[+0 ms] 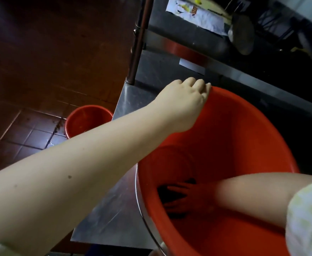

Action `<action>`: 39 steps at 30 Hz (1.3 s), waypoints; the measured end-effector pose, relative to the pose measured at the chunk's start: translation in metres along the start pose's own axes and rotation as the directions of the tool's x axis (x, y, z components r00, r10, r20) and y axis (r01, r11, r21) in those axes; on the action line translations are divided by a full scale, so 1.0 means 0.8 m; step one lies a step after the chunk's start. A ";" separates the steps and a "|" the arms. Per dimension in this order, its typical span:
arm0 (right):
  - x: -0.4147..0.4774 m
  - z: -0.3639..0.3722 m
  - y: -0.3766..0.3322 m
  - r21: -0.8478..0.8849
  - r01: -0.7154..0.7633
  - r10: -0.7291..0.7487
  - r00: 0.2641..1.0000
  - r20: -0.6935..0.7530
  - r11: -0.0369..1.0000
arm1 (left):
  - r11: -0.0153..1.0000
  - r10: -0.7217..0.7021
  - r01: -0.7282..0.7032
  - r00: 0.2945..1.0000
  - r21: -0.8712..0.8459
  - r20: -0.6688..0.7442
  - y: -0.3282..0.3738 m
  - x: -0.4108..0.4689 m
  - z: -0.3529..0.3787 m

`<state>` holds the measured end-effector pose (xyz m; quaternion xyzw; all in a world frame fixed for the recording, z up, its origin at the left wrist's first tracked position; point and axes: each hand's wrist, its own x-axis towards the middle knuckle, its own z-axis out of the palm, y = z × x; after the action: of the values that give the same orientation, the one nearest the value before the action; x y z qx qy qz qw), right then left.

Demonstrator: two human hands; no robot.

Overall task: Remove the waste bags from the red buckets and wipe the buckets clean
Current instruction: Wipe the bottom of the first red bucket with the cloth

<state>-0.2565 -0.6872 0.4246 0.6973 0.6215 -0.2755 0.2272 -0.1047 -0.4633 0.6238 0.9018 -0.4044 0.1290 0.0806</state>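
Note:
A large red bucket (234, 137) stands on a steel counter, filling the lower right of the head view. My left hand (183, 100) grips its far rim, fingers curled over the edge. My right hand (185, 197) reaches deep inside the bucket and presses a dark cloth (167, 195) flat against the inner wall near the bottom. A second, smaller red bucket (85, 120) sits on the tiled floor to the left, partly hidden behind my left forearm. No waste bag shows in either bucket.
The steel counter (118, 209) runs under the big bucket, with a metal post (138, 41) rising at its far corner. Behind are a dark shelf with papers (194, 15) and a hanging ladle (242, 32). Brown floor tiles (22, 133) lie to the left.

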 end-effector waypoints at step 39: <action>0.095 -0.088 0.062 0.613 -0.493 0.674 0.071 0.736 -0.618 | 1.000 -0.027 0.027 0.999 -0.007 0.021 0.006 0.004 0.004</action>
<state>-0.1940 -0.5902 0.4250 0.8766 -0.3504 -0.2793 -0.1753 -0.1059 -0.4694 0.6222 0.9082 -0.3936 0.1168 0.0812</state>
